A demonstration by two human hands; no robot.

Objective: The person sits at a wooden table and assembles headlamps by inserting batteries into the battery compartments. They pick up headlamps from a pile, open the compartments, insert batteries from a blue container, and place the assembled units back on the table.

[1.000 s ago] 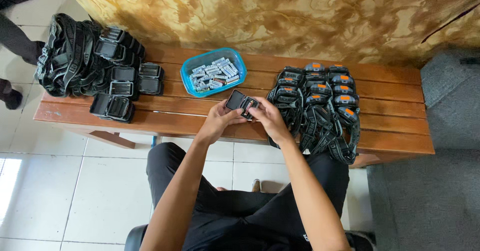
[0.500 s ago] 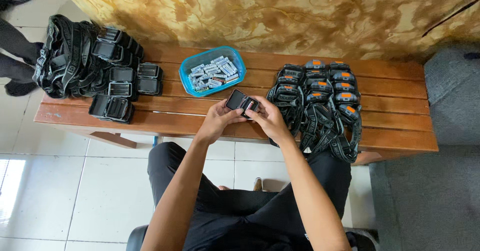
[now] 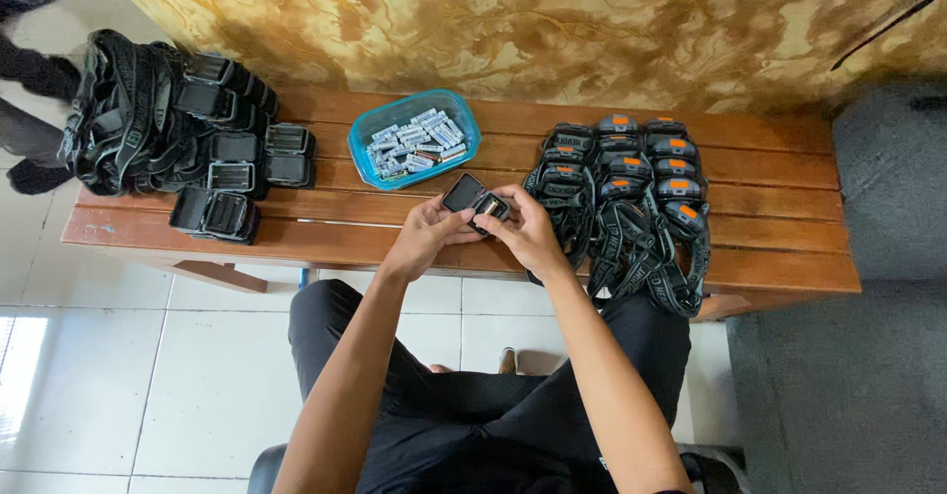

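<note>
1. Head view: both hands meet over the front edge of the wooden bench (image 3: 326,233). The left hand (image 3: 426,233) cups a small black headlamp unit (image 3: 472,198), its lid flipped open.
2. The right hand (image 3: 528,230) pinches the unit's other end, fingers curled tight.
3. Just behind sits a blue tub of batteries (image 3: 414,139); assembled headlamps (image 3: 621,198) lie right, open ones (image 3: 212,174) left.

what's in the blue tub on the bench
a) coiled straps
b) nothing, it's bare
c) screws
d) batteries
d: the blue tub on the wooden bench holds a loose heap of small batteries, behind the left hand and right hand, which share a grip on a small black case.
</note>
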